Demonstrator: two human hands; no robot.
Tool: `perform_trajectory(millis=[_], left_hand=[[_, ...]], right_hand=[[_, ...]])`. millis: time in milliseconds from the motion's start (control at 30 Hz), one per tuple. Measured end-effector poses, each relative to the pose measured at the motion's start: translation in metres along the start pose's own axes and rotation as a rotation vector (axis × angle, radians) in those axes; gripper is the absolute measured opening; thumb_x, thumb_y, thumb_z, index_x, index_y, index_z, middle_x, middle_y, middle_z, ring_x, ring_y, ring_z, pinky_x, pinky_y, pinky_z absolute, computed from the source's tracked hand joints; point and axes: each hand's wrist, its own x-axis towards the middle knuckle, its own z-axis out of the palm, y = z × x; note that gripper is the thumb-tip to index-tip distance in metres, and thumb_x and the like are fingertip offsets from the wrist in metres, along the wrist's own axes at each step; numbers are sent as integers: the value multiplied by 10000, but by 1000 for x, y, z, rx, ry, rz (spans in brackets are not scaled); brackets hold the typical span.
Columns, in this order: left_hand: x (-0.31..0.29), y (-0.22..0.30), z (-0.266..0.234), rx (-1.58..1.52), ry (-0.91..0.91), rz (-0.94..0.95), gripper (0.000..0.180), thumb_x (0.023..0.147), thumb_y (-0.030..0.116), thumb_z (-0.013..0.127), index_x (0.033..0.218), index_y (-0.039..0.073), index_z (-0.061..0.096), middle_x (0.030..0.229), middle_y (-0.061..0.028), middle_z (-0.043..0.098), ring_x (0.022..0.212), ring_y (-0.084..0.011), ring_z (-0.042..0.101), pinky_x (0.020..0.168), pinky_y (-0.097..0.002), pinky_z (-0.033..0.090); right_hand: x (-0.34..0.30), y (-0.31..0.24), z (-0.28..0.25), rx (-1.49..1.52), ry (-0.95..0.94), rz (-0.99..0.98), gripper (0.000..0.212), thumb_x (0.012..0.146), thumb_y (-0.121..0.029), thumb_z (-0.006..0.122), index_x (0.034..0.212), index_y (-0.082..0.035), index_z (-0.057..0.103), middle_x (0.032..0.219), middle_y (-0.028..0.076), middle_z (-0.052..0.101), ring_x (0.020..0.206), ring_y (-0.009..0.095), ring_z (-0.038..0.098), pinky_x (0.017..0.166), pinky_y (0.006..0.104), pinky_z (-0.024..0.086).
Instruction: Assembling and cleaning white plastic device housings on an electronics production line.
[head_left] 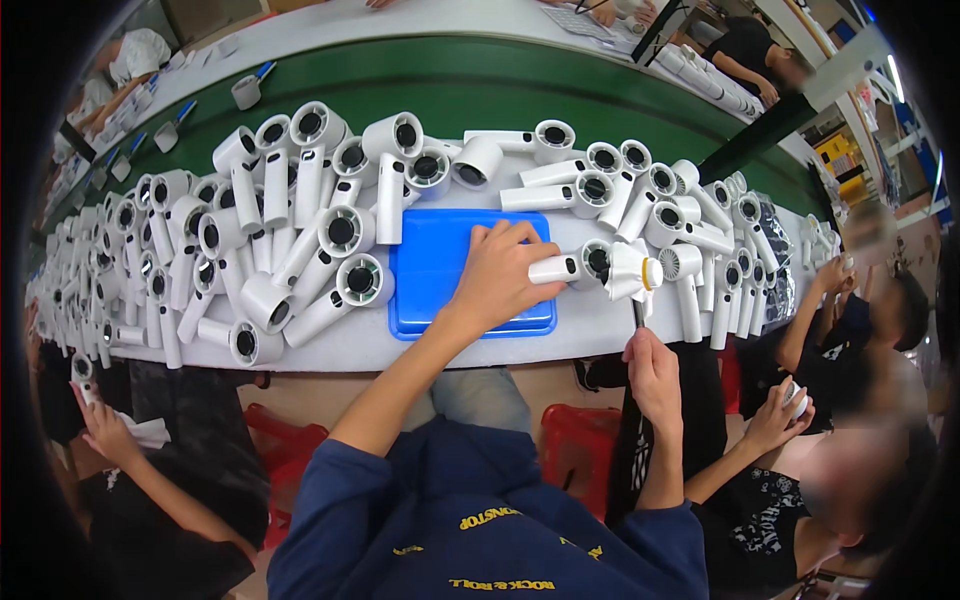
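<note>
Head view shows left grip [505,265] grasping a white fan [572,267] at right edge of the blue tray [430,270], right grip [653,370] holding a white-headed tool [627,274]; work seems unfinished, other fans [344,232] I cannot judge.

We list: one low passage, over the left portion of the blue tray [430,265]; obstacles, the left hand [510,265] over its right, heaped white fans [345,232] alongside (closely packed), further fans [688,300] rightward.
</note>
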Motion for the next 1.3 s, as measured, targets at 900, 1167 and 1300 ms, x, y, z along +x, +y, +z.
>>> perform_trajectory(millis=[900, 1167, 1300], left_hand=[[-5, -12, 1, -75, -85, -93, 376, 727, 312, 795, 1078, 178, 817, 865, -72, 563, 943, -251, 531, 843, -405, 344], [-5, -13, 2, -71, 3, -29, 398, 733, 319, 815, 1106, 178, 813, 818, -41, 521, 886, -226, 502, 807, -371, 325], [-7, -15, 3, -89, -15, -42, 399, 737, 321, 811, 1111, 183, 811, 825, -44, 524, 892, -228, 501, 809, -374, 327]], right_hand=[[15, -38, -15, -208, 48, -55, 530, 1110, -410, 405, 698, -86, 487, 525, -35, 407, 416, 78, 382, 398, 254, 276], [25, -44, 2, -468, 20, -32, 544, 1112, -422, 382, 751, -36, 510, 592, 67, 475, 511, 180, 483, 495, 348, 374], [26, -67, -16, -108, 102, -29, 572, 1106, -476, 378, 701, -90, 494, 514, -55, 371, 400, 74, 329, 383, 260, 261]])
